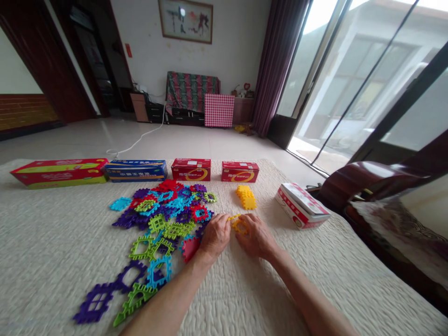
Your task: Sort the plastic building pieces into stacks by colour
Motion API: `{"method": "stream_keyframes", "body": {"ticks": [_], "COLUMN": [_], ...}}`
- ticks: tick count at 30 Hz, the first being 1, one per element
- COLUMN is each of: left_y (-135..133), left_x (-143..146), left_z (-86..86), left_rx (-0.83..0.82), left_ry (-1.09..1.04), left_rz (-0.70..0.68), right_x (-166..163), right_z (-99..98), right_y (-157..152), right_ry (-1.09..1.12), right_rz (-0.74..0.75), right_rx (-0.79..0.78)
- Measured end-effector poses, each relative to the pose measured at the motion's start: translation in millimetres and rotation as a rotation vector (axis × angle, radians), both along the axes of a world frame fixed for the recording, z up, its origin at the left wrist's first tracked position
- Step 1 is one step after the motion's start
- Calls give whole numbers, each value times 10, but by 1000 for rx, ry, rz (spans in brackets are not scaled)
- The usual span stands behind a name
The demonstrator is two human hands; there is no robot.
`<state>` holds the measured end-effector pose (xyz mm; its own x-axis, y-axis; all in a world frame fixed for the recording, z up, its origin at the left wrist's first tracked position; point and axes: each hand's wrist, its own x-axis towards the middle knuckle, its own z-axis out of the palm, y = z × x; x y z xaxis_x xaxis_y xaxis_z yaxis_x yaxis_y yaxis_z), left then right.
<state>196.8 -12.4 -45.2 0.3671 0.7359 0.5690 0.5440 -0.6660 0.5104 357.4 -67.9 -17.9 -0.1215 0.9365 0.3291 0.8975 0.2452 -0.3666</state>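
While our left hand (217, 234) pinches the yellow pieces (240, 227) and our right hand (257, 235) grips them opposite, inward from the quilted cover's (315, 284) far edge, we should line the notches up squarely; gentle, even pressure probably serves us best.

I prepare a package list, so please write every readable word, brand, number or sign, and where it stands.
"小霸王电池" on the blue box.
"南孚", apparently, on the left red box.
"南孚", apparently, on the right red box.
Too small or blurred: other print, including long box, white-lidded box, wall tag.
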Motion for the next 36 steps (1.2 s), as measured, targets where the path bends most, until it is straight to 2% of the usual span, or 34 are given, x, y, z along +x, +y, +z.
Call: {"method": "stream_keyframes", "body": {"ticks": [4, 7, 11, 15, 19, 22, 25, 30, 33, 36], "left_y": [8, 12, 14, 15, 23, 25, 18, 11, 15, 19], "left_x": [12, 18, 15, 10, 4, -2, -8, -22, -25, -19], "left_z": [-7, -18, -19, -14, -14, -1, 29, 72, 80, 77], "left_rx": [-9, -10, -28, -43, -79, -124, -156, -196, -219, -228], "left_ry": [-50, -88, -102, -116, -142, -174, -209, -218, -207, -210], "left_rz": [12, 20, 24, 31, 34, 44, 80, 102, 97, 111], "right_x": [74, 211, 343, 357, 343, 325, 259, 66, -8, -18], "right_z": [-24, -40, -53, -112, -177, -156, -79, 23, 16, -27], "right_y": [-12, 63, 307, 518, 573, 527, 416, 229, 209, 233], "right_ry": [135, 191, 133, 59, 23, 68, 151, 95, 12, 41], "right_rz": [-25, -147, -297, -337, -351, -289, -113, 168, 225, 221], "right_rx": [59, 157, 280, 367, 375, 430, 485, 374, 328, 309]}}
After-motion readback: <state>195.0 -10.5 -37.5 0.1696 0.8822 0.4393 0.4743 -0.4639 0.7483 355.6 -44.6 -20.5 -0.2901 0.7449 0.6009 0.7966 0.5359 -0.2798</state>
